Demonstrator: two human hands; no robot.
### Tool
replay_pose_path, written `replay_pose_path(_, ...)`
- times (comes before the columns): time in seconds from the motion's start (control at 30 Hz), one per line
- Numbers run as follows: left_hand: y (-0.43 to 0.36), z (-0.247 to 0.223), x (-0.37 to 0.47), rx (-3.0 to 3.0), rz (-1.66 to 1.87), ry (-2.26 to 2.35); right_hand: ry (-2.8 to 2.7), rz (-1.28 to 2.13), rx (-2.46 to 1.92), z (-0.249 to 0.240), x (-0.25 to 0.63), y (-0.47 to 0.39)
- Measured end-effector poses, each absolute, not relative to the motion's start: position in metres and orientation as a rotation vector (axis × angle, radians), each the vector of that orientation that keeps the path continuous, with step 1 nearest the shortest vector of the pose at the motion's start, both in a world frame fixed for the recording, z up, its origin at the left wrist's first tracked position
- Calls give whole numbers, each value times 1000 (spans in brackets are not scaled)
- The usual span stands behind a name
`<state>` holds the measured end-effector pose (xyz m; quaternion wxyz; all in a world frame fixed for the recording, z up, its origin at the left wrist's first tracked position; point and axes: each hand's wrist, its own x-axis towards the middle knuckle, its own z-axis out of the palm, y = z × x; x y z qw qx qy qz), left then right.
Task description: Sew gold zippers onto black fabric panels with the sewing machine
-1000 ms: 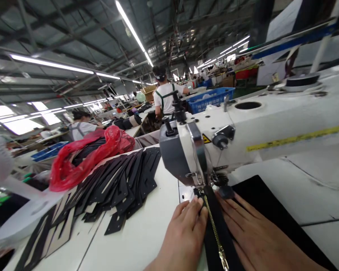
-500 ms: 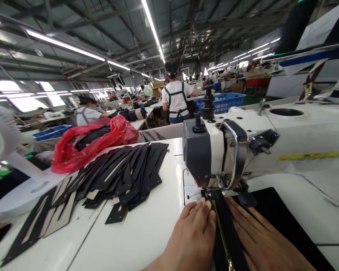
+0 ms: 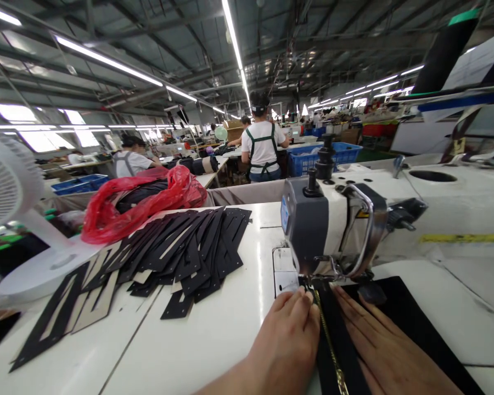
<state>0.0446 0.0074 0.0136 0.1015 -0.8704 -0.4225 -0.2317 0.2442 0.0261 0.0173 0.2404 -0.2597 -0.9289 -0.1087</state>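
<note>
A black fabric piece with a gold zipper (image 3: pixel 327 334) runs under the needle area of a white and grey sewing machine (image 3: pixel 308 225). My left hand (image 3: pixel 286 334) is closed at the zipper's left edge, its fingertips pinching the fabric just in front of the presser foot. My right hand (image 3: pixel 379 334) lies flat on the black fabric to the right of the zipper, fingers stretched toward the machine. More black fabric (image 3: pixel 420 318) spreads out beyond that hand. The needle tip itself is hidden behind the machine head.
Black cut pieces with slots (image 3: pixel 193 247) lie fanned across the white table (image 3: pixel 189 351) on the left. Behind them is a red plastic bag (image 3: pixel 102 214), beside a white fan (image 3: pixel 33 219). A blue crate (image 3: pixel 329 156) and people at work stand farther back.
The camera view has shifted, so the machine and table items appear slightly farther right. Both hands keep nearly the same place on the fabric.
</note>
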Motion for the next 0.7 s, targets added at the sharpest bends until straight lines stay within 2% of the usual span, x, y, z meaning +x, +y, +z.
replay_pose_path(0.47, 8, 21, 45, -2549, -748, -1190, -2542, -488, -653, 22, 243, 29)
replay_pose_path(0.7, 7, 24, 46, -2572, -727, -1211, -2536, -473, -667, 19, 243, 28)
